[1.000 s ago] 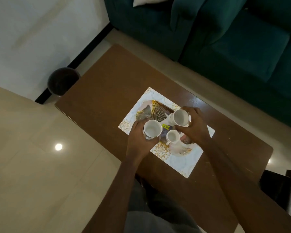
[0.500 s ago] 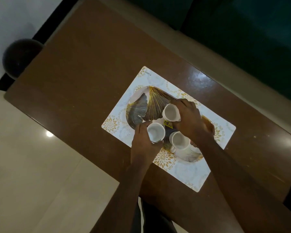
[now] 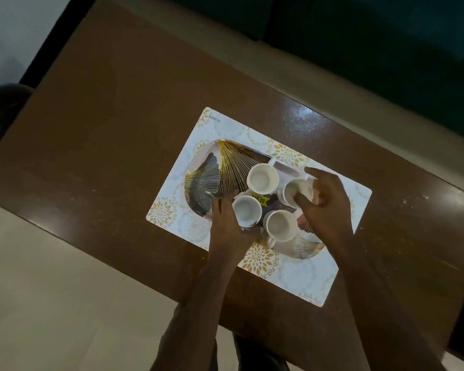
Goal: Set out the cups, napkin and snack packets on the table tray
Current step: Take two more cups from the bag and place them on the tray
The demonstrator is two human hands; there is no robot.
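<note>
The brown table (image 3: 118, 129) fills most of my view, its top glossy and lightly scuffed. Past its far edge sits a dark teal sofa (image 3: 359, 36), and pale floor tiles (image 3: 51, 290) run along the near side. A round dark bin (image 3: 0, 111) stands on the floor off the table's left corner.

A white rectangular placemat (image 3: 300, 274) printed with gold flower medallions lies slanted on the table. On it rests the tray (image 3: 225, 167), rounded at the corners and patterned with fine gold fan-leaf lines over grey and dark patches. My forearms and hands hide its near-right part.

My left hand (image 3: 227, 226) curls round the side of the left cup (image 3: 247, 211), gripping it. My right hand (image 3: 330, 210) holds the right cup (image 3: 295, 192), thumb at its near rim and fingers arched over its far side, which hides part of it.

All four cups are small, white, smooth, round-mouthed and upright, and they cluster close together on the tray. The far cup (image 3: 262, 178) and the near cup (image 3: 280, 226) stand free of my hands, and the near one's handle points toward me. A yellow price sticker (image 3: 260, 200) shows on the tray between them.
</note>
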